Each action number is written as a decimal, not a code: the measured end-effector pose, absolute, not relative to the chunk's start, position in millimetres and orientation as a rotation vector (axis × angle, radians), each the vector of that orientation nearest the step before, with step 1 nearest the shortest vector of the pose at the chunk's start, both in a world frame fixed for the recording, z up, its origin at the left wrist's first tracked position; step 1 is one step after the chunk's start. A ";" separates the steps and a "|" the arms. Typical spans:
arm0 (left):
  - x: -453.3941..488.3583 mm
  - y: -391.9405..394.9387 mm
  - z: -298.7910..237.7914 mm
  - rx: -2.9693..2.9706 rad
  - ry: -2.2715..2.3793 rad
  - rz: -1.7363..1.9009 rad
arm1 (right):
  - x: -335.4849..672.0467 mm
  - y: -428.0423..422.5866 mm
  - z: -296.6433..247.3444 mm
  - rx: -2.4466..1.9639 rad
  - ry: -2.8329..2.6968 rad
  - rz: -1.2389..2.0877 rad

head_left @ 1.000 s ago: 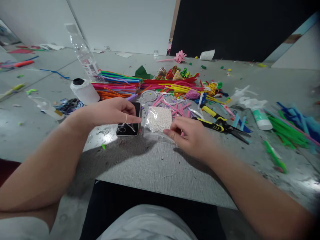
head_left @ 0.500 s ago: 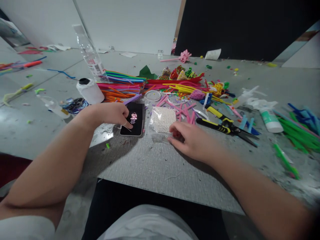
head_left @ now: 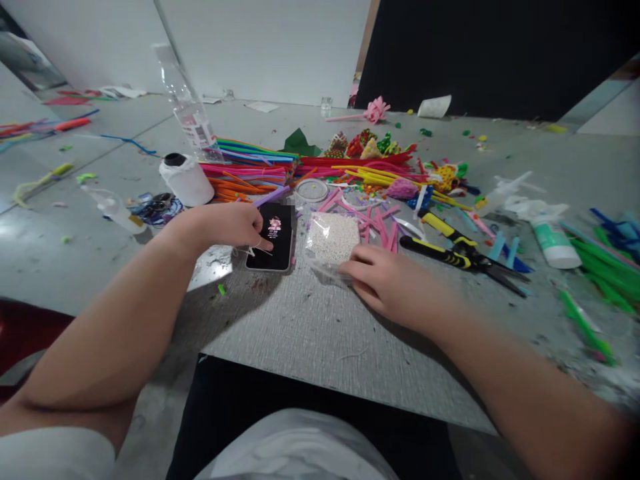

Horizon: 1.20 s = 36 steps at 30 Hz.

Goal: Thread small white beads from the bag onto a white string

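Over the lower part of a black phone (head_left: 280, 257) with a lit lock screen, my left hand (head_left: 237, 227) is closed in a pinch. A thin needle-like strand with white thread shows at its fingertips. To the right of the phone lies a clear plastic bag of small white beads (head_left: 333, 237). My right hand (head_left: 383, 277) has its fingers closed on the lower right edge of this bag; part of the grip is hidden. Black-and-yellow-handled scissors (head_left: 467, 253) rest partly open to the right of that hand.
Behind the phone stand a white thread spool (head_left: 187, 183) and a clear plastic bottle (head_left: 187, 113). Coloured pipe cleaners (head_left: 250, 170) lie across the middle. A round lid (head_left: 311, 190) sits behind the bag. Farther right are a white-and-green bottle (head_left: 555, 243) and green pipe cleaners (head_left: 605, 270).
My right fingers have closed in on the lower edge of the bead bag. My left hand stays over the phone. The whole view has shifted slightly.
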State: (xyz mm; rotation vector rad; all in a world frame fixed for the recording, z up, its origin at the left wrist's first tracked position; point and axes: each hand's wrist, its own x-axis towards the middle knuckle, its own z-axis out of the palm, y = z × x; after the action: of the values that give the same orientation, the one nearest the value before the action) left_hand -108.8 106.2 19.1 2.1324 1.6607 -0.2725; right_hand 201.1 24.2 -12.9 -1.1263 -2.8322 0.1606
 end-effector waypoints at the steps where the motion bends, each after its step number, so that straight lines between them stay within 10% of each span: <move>1: -108.4 106.3 18.4 2.132 1.665 -0.268 | 200.8 23.8 -12.7 -1.124 -2.840 0.138; 36: -16.8 9.6 -14.5 0.828 0.427 0.394 | 188.3 16.3 -17.0 -1.142 -2.895 0.009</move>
State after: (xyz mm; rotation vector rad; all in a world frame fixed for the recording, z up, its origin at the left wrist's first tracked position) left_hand -16.8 9.6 -14.5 0.8279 0.4274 0.3938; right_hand 188.3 16.3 -17.0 -1.1422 -2.8949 0.0090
